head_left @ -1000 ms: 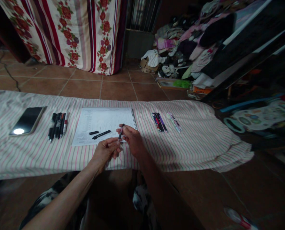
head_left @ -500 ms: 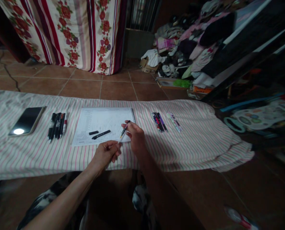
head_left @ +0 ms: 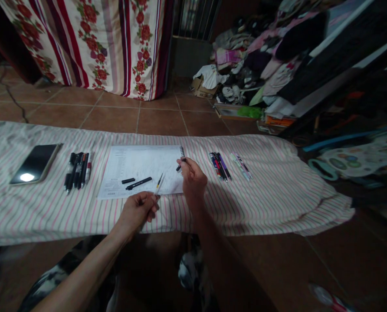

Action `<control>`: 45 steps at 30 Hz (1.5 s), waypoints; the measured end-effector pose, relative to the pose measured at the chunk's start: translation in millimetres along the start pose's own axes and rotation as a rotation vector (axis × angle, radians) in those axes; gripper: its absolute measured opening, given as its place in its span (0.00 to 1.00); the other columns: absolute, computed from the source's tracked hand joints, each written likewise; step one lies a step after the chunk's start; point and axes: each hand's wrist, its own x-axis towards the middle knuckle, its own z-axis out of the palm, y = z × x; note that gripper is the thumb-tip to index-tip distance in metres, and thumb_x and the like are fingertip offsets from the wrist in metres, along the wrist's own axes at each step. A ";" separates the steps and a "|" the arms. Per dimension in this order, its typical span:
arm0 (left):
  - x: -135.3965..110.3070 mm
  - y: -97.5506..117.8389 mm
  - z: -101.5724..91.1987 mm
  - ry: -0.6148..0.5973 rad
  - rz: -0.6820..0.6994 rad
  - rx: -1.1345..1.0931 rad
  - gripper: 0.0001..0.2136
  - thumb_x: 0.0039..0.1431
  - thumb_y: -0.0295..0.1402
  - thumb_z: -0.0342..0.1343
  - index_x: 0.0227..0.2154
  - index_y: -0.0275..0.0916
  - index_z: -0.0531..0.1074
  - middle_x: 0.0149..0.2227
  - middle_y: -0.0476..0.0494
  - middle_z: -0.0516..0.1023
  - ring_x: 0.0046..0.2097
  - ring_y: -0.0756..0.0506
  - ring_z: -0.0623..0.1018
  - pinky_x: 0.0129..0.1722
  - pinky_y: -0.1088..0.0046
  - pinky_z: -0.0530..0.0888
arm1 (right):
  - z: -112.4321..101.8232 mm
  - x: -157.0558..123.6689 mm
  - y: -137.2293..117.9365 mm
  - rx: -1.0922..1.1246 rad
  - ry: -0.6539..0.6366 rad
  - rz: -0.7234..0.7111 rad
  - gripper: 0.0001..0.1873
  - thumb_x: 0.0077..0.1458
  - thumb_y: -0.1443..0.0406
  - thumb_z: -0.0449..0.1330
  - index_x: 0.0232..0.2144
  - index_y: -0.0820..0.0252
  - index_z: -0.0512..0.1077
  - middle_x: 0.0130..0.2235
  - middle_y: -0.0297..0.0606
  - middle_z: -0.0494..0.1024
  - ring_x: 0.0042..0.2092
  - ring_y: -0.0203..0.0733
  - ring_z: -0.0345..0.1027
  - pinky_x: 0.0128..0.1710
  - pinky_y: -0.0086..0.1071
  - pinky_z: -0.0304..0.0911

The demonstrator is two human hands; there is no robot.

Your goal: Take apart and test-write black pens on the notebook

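Just below the spiral notebook point(head_left: 141, 171), the left hand point(head_left: 137, 211) pinches a thin pen refill point(head_left: 159, 182): light, bendy, best held mid-shaft; the right hand point(head_left: 192, 182) closes on the dark pen barrel point(head_left: 181, 165), rigid and smooth; both hover over the soft striped cloth point(head_left: 265, 195), tiled floor point(head_left: 115, 117) beyond.

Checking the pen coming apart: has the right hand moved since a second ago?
Yes. The right hand has moved right, away from the left hand, towards the notebook spiral edge, carrying the pen barrel.
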 end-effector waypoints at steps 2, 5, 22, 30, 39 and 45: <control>0.9 -1.0 -1.6 0.010 0.012 0.011 0.15 0.42 0.43 0.60 0.23 0.33 0.70 0.18 0.49 0.70 0.15 0.55 0.63 0.16 0.79 0.58 | -0.4 -1.0 2.2 -0.120 -0.064 -0.051 0.14 0.52 0.57 0.52 0.36 0.55 0.74 0.38 0.37 0.78 0.39 0.42 0.70 0.41 0.32 0.61; 1.9 -1.8 -2.4 0.025 0.009 0.020 0.16 0.42 0.43 0.60 0.22 0.33 0.70 0.17 0.50 0.69 0.14 0.56 0.62 0.15 0.79 0.57 | -0.1 -2.9 4.0 -0.198 -0.095 -0.080 0.15 0.54 0.58 0.50 0.37 0.55 0.74 0.38 0.37 0.78 0.40 0.41 0.70 0.44 0.32 0.60; 5.3 -5.7 -5.0 0.037 0.007 0.041 0.14 0.44 0.42 0.59 0.23 0.34 0.69 0.20 0.50 0.70 0.16 0.55 0.65 0.17 0.78 0.59 | -10.6 -6.0 6.1 -0.272 -0.155 -0.172 0.15 0.56 0.61 0.48 0.36 0.56 0.73 0.37 0.40 0.77 0.41 0.45 0.69 0.45 0.35 0.58; 7.4 -9.0 -6.5 0.017 0.036 0.055 0.13 0.45 0.42 0.58 0.22 0.35 0.68 0.20 0.50 0.70 0.16 0.55 0.65 0.17 0.78 0.59 | -14.0 -6.1 7.1 -0.300 -0.136 -0.239 0.15 0.57 0.62 0.47 0.36 0.58 0.73 0.37 0.42 0.77 0.41 0.45 0.70 0.44 0.36 0.60; 9.1 -8.2 -7.2 0.027 0.022 0.047 0.13 0.44 0.42 0.58 0.22 0.34 0.68 0.20 0.50 0.70 0.16 0.55 0.66 0.16 0.79 0.59 | -15.0 -5.4 9.0 -0.366 -0.098 -0.345 0.15 0.57 0.63 0.46 0.35 0.61 0.72 0.36 0.41 0.78 0.39 0.41 0.72 0.42 0.32 0.63; 9.4 -7.6 -7.1 0.029 0.026 0.017 0.13 0.44 0.41 0.59 0.22 0.34 0.68 0.20 0.50 0.70 0.16 0.55 0.66 0.17 0.78 0.59 | -16.3 -5.6 11.1 -0.381 -0.098 -0.391 0.15 0.58 0.64 0.46 0.35 0.61 0.72 0.36 0.41 0.79 0.39 0.40 0.72 0.41 0.30 0.64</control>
